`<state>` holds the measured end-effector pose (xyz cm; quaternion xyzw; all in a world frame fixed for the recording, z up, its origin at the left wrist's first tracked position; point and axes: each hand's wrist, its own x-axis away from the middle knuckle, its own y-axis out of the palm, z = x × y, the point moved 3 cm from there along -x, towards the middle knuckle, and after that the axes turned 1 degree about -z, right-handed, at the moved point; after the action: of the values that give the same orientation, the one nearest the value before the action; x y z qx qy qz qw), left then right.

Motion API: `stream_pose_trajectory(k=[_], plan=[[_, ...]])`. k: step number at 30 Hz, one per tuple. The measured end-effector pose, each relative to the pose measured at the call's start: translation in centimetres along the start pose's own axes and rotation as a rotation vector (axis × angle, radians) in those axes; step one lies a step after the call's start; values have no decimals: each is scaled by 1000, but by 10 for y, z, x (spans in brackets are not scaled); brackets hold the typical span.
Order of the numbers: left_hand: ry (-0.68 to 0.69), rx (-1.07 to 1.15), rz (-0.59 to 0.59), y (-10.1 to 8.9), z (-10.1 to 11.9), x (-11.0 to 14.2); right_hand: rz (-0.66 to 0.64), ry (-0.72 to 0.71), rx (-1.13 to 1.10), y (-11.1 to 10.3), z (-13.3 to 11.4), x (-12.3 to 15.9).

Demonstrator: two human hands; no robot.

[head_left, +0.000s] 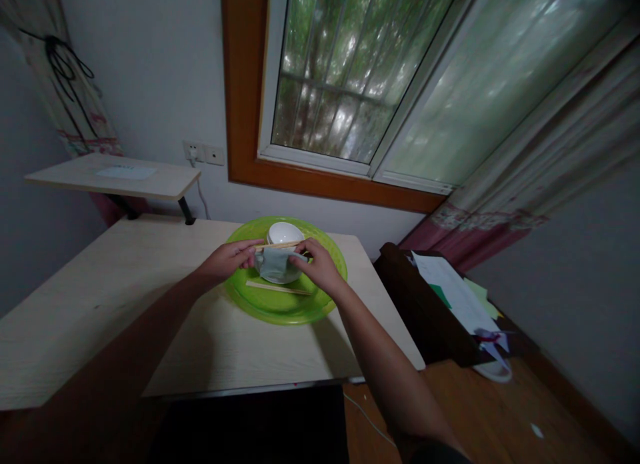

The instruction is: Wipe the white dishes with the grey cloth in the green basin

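Observation:
Light wooden chopsticks [280, 245] are held level above a green round tray [240, 304]. My left hand [231, 259] is closed on their left end. At the other end my right hand [317, 265] pinches a pale grey-blue cloth [275, 263], which hangs against the chopsticks. Behind the cloth, on the tray, stand a small white bowl [285, 233] and a larger white bowl [279, 279], partly hidden by the cloth and my hands. More chopsticks [277, 288] lie on the tray in front of the bowls.
The tray rests on a light wooden table [200, 344]. A raised shelf [75, 174] with a sheet of paper [127, 173] stands at the back left. Right of the table is a dark brown box-like piece [425, 311] with papers on top. A window [340, 84] is behind.

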<state>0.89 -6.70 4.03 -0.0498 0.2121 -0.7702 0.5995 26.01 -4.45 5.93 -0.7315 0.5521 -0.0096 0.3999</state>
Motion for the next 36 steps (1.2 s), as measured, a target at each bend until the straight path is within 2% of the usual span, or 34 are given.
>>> stream_pose_trajectory(k=[4, 7, 10, 13, 16, 18, 20, 22, 23, 27, 31, 36], plan=[[-6, 32, 33, -7, -10, 3, -13, 242, -277, -17, 18, 7], [-7, 25, 43, -11, -11, 6, 125, 402, -414, -35, 30, 12], [-11, -31, 35, -11, -11, 7, 307, 435, -448, -49, 38, 13], [21, -112, 5, -7, -11, 5, 373, 413, -436, -49, 41, 10], [63, -208, -9, 2, -9, 2, 313, 371, -408, -31, 34, 5], [77, -247, -13, 9, -6, 1, 248, 324, -400, -15, 22, 3], [98, -255, -23, 15, -4, 0, 128, 262, -389, 3, 8, 2], [125, -282, -9, 19, -2, 0, -32, 152, -346, 17, -7, 1], [135, -295, -1, 19, -2, 0, -68, 76, -314, 20, -13, 1], [134, -305, 9, 18, -3, 2, -90, -120, -129, 19, -14, 0], [136, -309, 28, 18, -2, 2, -153, -169, 125, 17, -1, 0], [132, -301, 6, 21, 0, -3, -170, -198, 237, 21, 9, 4]])
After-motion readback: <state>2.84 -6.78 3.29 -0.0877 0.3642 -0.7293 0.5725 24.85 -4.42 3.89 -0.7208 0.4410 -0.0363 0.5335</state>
